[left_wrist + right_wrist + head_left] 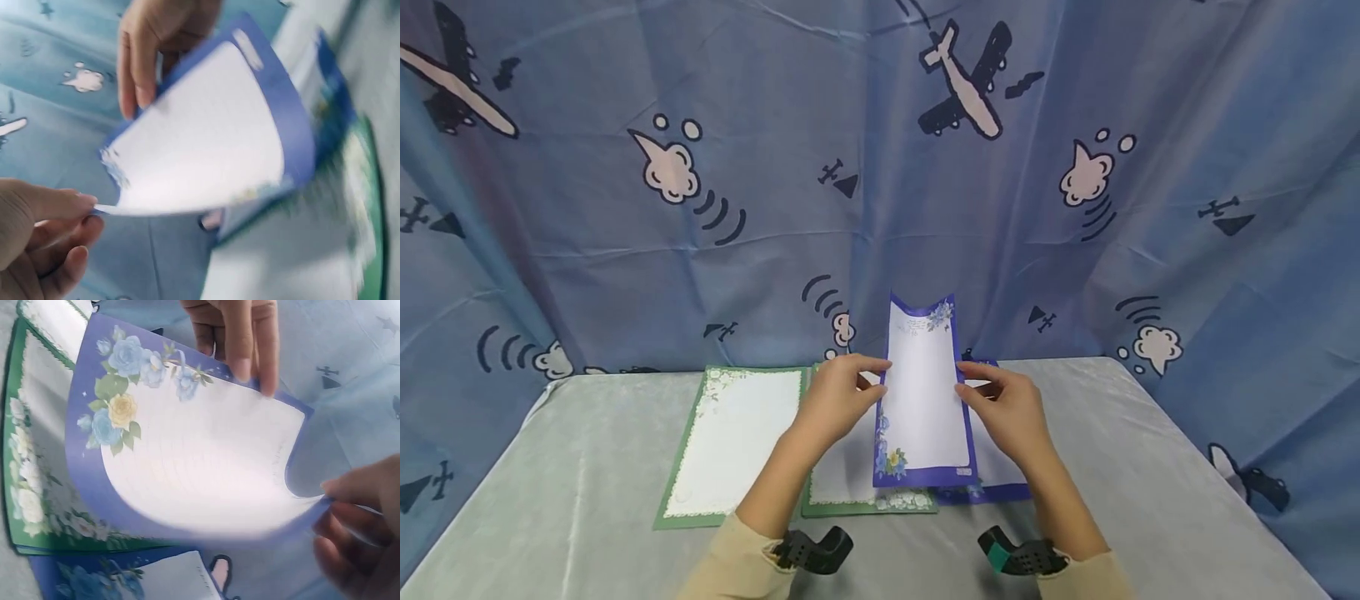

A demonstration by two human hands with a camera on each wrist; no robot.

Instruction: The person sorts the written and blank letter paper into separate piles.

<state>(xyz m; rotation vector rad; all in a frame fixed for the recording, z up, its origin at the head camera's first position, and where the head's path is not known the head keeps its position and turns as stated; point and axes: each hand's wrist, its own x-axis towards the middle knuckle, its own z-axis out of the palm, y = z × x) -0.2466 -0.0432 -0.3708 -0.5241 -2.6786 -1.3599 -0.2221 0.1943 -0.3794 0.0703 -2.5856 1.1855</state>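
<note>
A sheet of blue-bordered floral letter paper [925, 392] is held up above the table, bowed along its length. My left hand [842, 396] pinches its left edge between thumb and fingers. On the opposite edge, my right hand [1007, 408] pinches it the same way. Blue and yellow flowers decorate one corner, clear in the right wrist view on the raised paper [206, 444]. Below it lies another blue-bordered sheet [1000, 458], partly hidden by the raised one. Green-bordered paper [850, 475] lies beside that, partly covered by my left hand and the raised sheet.
Another green-bordered sheet [737, 442] lies flat at the left on the pale cloth-covered table [1150, 467]. A blue curtain [775, 167] printed with planes hangs behind the table's back edge. Each wrist wears a dark camera band [816, 550].
</note>
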